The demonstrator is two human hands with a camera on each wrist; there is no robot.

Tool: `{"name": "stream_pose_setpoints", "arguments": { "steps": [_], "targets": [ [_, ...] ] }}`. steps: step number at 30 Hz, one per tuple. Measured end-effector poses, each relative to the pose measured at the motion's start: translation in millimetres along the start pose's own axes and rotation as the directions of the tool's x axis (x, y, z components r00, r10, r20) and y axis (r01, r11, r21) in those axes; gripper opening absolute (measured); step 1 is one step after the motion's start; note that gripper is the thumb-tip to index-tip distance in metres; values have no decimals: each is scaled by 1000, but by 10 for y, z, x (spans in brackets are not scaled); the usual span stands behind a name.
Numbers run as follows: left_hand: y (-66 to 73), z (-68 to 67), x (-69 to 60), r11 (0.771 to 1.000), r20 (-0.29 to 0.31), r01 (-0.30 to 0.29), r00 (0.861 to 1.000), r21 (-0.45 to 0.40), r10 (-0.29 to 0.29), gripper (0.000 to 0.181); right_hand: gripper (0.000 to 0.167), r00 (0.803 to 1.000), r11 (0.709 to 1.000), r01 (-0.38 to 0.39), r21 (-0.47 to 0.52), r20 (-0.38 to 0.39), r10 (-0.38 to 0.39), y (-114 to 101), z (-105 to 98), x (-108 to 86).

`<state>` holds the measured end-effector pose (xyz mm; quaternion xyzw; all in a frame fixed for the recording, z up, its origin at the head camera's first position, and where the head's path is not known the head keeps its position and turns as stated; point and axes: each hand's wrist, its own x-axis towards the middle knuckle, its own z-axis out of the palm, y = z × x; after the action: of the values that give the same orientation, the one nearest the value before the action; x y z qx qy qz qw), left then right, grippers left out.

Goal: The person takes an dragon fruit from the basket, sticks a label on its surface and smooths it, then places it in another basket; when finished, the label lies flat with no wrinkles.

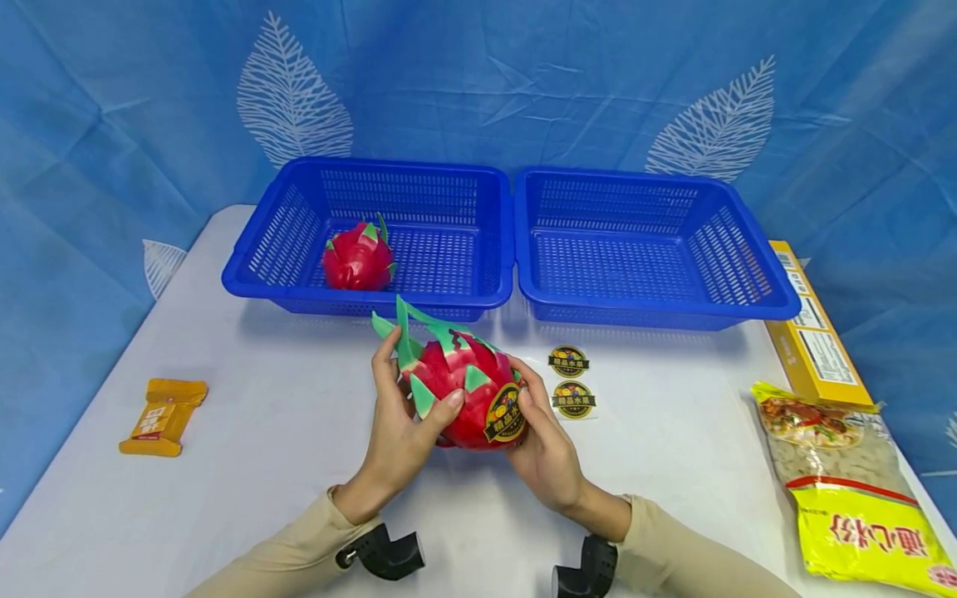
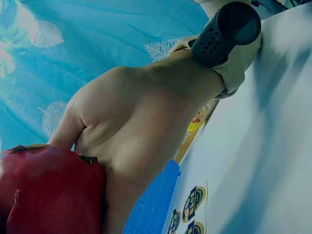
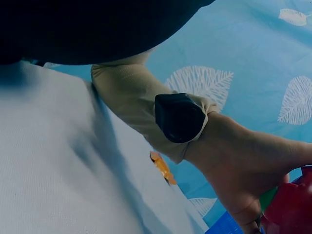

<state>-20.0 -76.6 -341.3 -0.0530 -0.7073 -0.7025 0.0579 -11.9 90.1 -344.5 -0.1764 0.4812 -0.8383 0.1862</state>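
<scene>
Both hands hold a red dragon fruit (image 1: 441,370) with green leaf tips over the white table, just in front of the baskets. My left hand (image 1: 392,444) grips its left side, thumb across the front and fingers behind. On the opposite side my right hand (image 1: 549,465) grips it near a round black-and-gold sticker (image 1: 506,413) on the skin. Up close, the left wrist view shows the fruit (image 2: 53,195) against my right hand (image 2: 131,126), and the right wrist view shows the fruit (image 3: 292,209) against my left hand (image 3: 243,165). Some fingertips are hidden behind the fruit.
Another dragon fruit (image 1: 357,259) sits in the left blue basket (image 1: 377,296). The right blue basket (image 1: 658,311) stands beside it. A sticker sheet (image 1: 574,400) lies right of the hands. Further right are a yellow box (image 1: 822,332) and a food bag (image 1: 860,490); an orange packet (image 1: 163,418) lies left.
</scene>
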Motion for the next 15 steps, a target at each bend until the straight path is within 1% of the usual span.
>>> {"name": "stream_pose_setpoints", "arguments": {
  "steps": [4, 9, 12, 15],
  "targets": [
    [5, 1, 0, 1000, 1, 2, 1000, -2, -2, 89, 37, 1000, 998, -11, 56, -5, 11, 1, -10, 0],
    [8, 2, 1, 1000, 4, 7, 1000, 4, -7, 88, 36, 999, 994, -22, 110, -41, 26, -10, 5, 0],
    [8, 1, 0, 1000, 6, 10, 1000, 0, -10, 88, 36, 997, 991, -26, 133, -68, 35, -21, 18, 3],
    [5, -2, -4, 1000, 8, 12, 1000, -4, -12, 87, 36, 996, 989, -39, 140, -73, 49, -36, 19, 5]
  ]
}}
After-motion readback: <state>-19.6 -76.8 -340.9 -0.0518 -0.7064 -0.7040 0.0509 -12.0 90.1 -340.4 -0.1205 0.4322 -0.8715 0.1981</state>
